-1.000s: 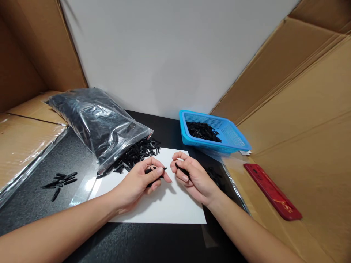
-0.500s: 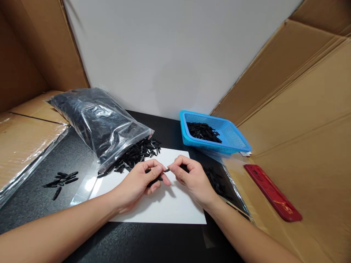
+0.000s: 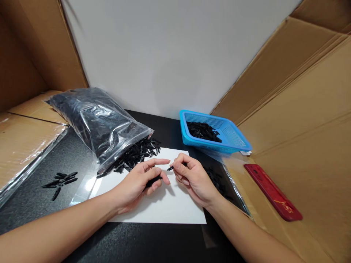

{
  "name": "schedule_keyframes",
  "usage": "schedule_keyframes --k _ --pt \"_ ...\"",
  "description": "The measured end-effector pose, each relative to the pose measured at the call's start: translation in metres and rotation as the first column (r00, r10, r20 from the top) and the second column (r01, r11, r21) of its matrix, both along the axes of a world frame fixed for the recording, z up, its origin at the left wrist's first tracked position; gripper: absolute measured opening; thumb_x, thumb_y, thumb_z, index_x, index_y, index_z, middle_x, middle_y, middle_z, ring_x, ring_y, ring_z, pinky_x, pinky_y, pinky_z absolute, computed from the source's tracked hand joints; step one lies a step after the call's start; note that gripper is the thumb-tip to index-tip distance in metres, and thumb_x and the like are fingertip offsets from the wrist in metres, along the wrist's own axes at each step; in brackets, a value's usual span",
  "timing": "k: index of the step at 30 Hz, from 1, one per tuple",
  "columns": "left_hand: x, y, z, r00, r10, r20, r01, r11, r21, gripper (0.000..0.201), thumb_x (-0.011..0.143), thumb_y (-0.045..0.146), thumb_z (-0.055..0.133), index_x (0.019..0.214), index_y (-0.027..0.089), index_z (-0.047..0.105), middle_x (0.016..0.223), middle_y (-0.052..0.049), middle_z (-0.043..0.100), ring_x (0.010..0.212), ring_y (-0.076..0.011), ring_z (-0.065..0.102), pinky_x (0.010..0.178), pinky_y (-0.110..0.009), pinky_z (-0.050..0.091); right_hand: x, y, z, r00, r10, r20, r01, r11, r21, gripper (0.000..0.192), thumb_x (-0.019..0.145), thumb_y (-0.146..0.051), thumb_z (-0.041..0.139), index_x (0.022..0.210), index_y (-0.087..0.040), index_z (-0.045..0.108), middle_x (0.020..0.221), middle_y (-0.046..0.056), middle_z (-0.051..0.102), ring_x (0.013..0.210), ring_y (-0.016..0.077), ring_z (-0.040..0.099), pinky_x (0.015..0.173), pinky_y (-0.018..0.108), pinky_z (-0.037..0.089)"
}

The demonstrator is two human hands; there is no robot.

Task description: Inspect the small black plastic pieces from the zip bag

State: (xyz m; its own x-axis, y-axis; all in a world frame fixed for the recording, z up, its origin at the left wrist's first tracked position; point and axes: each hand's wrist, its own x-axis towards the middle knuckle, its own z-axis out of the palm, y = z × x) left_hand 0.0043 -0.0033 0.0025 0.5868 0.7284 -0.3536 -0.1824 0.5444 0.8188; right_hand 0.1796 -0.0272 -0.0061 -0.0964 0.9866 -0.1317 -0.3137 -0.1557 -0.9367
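Both hands rest over a white sheet (image 3: 170,210) on a black table. My left hand (image 3: 139,180) cups several small black plastic pieces (image 3: 153,179) in its curled fingers, with the index finger stretched toward the right hand. My right hand (image 3: 192,177) pinches one small black piece (image 3: 171,168) between thumb and forefinger, its tip poking out to the left. A loose pile of the same black pieces (image 3: 137,153) spills from a clear plastic bag (image 3: 95,122) just beyond the left hand.
A blue mesh basket (image 3: 233,138) holding black pieces stands at the back right. A red flat case (image 3: 272,191) lies on cardboard at the right. A few black pieces (image 3: 61,179) lie apart at the left. Cardboard walls enclose both sides.
The right hand has drawn one black piece out of the left hand's bunch and pulled slightly right. The left index finger has straightened.
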Motion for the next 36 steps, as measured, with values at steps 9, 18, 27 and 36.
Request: schedule_keyframes --k 9,18,27,36 --pt "0.001 -0.001 -0.008 0.997 -0.068 0.044 0.062 0.991 0.118 0.025 0.086 0.038 0.066 0.095 0.019 0.052 0.068 -0.001 0.068 0.049 -0.0060 0.037 0.047 -0.020 0.020 0.000 -0.001 0.005 0.996 0.067 -0.065 -0.069 0.997 -0.030 0.026 0.084 -0.040 0.062 0.071 -0.019 0.054 0.058 -0.003 0.057 0.039 0.0047 0.026 0.039 0.020 0.012" --pt "0.000 -0.001 -0.004 0.996 -0.094 -0.004 0.093 0.976 0.196 0.036 0.084 0.047 0.066 0.073 0.013 0.062 0.056 0.002 0.055 0.047 -0.0058 0.031 0.047 -0.022 0.021 -0.001 -0.004 0.006 0.872 -0.012 0.489 -0.163 0.935 0.314 0.013 0.086 -0.027 0.066 0.092 -0.022 0.076 0.077 0.003 0.071 0.077 0.0201 0.062 0.076 0.034 0.048" --pt "0.000 -0.001 0.000 1.000 -0.027 0.015 0.027 1.000 -0.014 0.036 0.087 0.049 0.059 0.083 0.013 0.065 0.068 -0.004 0.064 0.048 -0.0061 0.033 0.046 -0.019 0.018 0.004 -0.001 0.004 0.893 -0.126 0.433 -0.013 0.953 0.303 0.009 0.081 -0.028 0.072 0.083 -0.022 0.078 0.075 0.002 0.072 0.071 0.0188 0.060 0.071 0.032 0.045" --pt "-0.002 0.000 0.000 0.997 -0.067 0.031 0.068 0.997 -0.030 0.010 0.075 0.018 0.070 0.083 0.014 0.065 0.077 -0.004 0.067 0.050 -0.0050 0.035 0.045 -0.020 0.018 0.004 -0.001 0.002 0.919 -0.188 0.347 0.103 0.963 0.249 0.021 0.075 -0.041 0.077 0.071 -0.021 0.075 0.067 0.002 0.063 0.060 0.0166 0.050 0.050 0.028 0.032"
